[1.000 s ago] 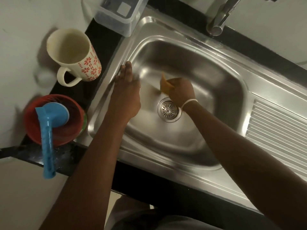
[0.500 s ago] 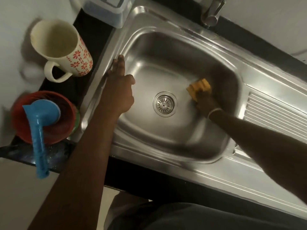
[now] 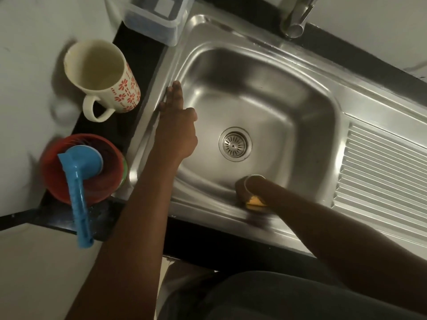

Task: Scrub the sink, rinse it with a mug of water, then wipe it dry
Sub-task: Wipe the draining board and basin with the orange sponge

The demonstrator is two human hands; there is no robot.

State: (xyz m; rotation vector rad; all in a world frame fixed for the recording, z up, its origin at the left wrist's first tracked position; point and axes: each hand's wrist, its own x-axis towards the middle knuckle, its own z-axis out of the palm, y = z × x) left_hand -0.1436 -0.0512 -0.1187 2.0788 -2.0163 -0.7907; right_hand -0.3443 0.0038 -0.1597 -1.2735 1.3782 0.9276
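The steel sink (image 3: 265, 72) fills the middle of the view, with its round drain (image 3: 235, 143) at the bottom of the basin. My right hand (image 3: 242, 188) holds a yellow sponge (image 3: 255, 201) against the basin's near wall; my own forearm hides most of the hand. My left hand (image 3: 175, 125) rests with straight fingers on the sink's left rim and holds nothing. A cream mug (image 3: 101, 77) with red flower prints stands on the dark counter left of the sink.
A red bowl (image 3: 76, 181) with a blue long-handled brush (image 3: 78, 197) across it sits at the front left. A clear plastic box (image 3: 157, 17) stands behind the mug. The tap spout (image 3: 294, 21) hangs over the back rim. A ribbed drainboard (image 3: 381, 176) lies to the right.
My right hand has carried the sponge from the basin's left, across to the right of the drain, then down to the near wall. My left hand stays on the left rim.
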